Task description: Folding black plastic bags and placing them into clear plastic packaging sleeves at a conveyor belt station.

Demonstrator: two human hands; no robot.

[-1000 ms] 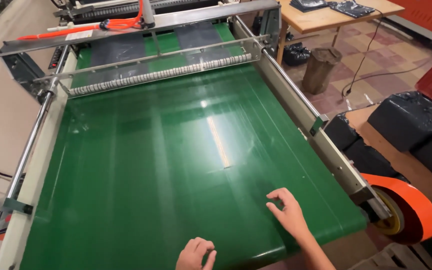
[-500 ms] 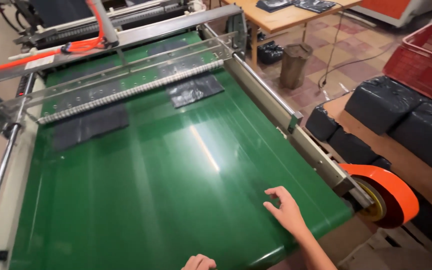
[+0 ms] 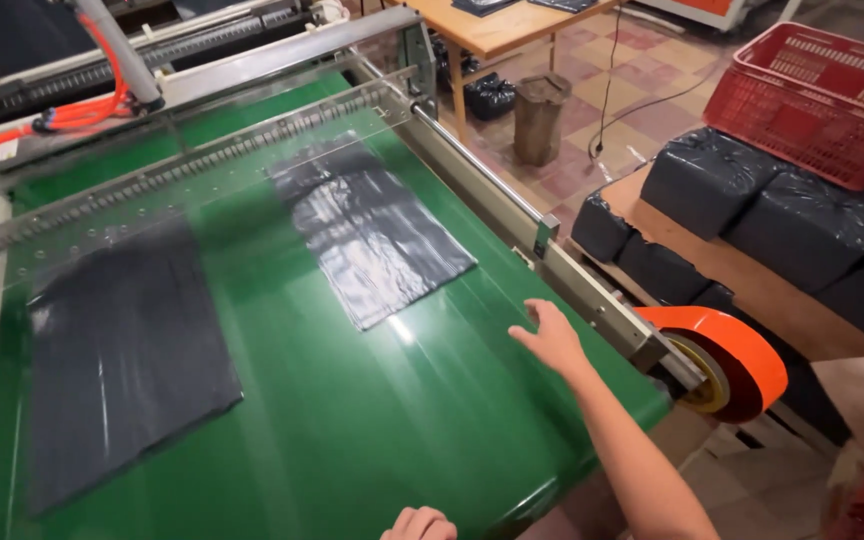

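Two flat black plastic bags lie on a green conveyor belt [image 3: 372,420]. The right-hand bag [image 3: 372,235] lies near the belt's middle, the left-hand bag [image 3: 122,360] near the left edge. My right hand [image 3: 552,335] hovers open over the belt's right side, fingers spread, just right of and below the right-hand bag and apart from it. My left hand [image 3: 420,524] shows only its curled knuckles at the belt's near edge, at the bottom of the view, holding nothing that I can see.
A metal side rail [image 3: 542,250] runs along the belt's right edge, ending at an orange tape roll [image 3: 727,360]. Black wrapped bundles [image 3: 752,200] sit on a wooden bench to the right, with a red basket [image 3: 817,90] behind. The machine's bar and orange hoses [image 3: 82,110] cross the far end.
Two black bags have come out from under the far bar and travelled down the belt toward me. My right hand has lifted and moved forward along the right side. The camera has shifted right.
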